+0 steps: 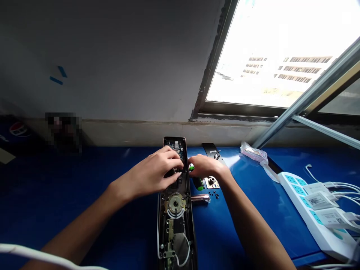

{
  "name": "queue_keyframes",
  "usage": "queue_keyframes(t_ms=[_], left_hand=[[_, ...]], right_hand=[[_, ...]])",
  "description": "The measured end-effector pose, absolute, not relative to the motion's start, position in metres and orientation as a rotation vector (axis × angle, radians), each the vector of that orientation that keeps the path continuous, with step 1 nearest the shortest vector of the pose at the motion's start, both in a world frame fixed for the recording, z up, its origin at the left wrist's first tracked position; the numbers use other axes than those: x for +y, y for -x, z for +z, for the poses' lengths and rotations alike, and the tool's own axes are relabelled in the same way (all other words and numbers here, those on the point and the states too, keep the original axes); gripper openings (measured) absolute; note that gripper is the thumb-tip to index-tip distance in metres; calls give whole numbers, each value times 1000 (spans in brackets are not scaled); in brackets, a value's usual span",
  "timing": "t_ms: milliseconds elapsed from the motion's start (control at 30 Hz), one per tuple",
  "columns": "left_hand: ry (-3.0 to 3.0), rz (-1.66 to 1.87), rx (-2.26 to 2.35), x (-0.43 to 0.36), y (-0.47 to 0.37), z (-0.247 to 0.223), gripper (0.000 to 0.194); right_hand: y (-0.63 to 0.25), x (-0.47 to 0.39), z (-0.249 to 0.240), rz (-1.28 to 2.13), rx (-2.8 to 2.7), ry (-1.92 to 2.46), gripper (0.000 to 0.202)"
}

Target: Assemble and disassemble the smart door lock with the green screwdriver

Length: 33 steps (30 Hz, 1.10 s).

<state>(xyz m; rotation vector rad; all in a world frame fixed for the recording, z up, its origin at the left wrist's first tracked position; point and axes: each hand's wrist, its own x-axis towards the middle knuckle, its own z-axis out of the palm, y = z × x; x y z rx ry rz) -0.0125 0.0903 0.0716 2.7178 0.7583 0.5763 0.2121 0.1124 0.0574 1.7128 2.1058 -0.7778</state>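
A long, open door lock housing (pixel 189 210) lies lengthwise before me, with a circuit board (pixel 180 147) at its far end and a round metal hub (pixel 176 203) near its middle. My left hand (pixel 157 168) reaches over the housing from the left, fingers curled around a dark part that they mostly hide. Just past the right wall, my right hand (pixel 204 166) is closed around a green-and-black screwdriver (pixel 199 183), partly covered by the fingers. Right of the housing are a metal plate with a cylinder (pixel 212 182) and several small dark screws (pixel 216 195).
A black panel (pixel 209 150) lies behind my right hand. A clear-wrapped piece (pixel 201 198) rests beside the housing. At the right are a plastic bag (pixel 254 153) and a white power strip (pixel 303 213) with chargers. A white cable (pixel 42 257) crosses the lower left.
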Motion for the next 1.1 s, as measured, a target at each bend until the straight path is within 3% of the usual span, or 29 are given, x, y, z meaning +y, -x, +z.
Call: queue_keyframes(t_ms=[167, 400, 633, 767, 1100], left_hand=[[-2701, 592, 764, 90, 12, 71, 14], [-2685, 619, 736, 92, 17, 76, 16], [-2663, 582, 761, 96, 29, 83, 28], [-2646, 555, 791, 96, 29, 83, 29], [-2770, 572, 851, 97, 27, 79, 27]], right_hand=[[-208, 116, 55, -937, 2002, -1674, 38], [-217, 111, 58, -974, 2120, -1722, 29], [-227, 85, 97, -571, 2422, -1904, 14], [-218, 71, 115, -375, 2613, -1940, 17], [-177, 65, 99, -393, 2663, -1848, 24]])
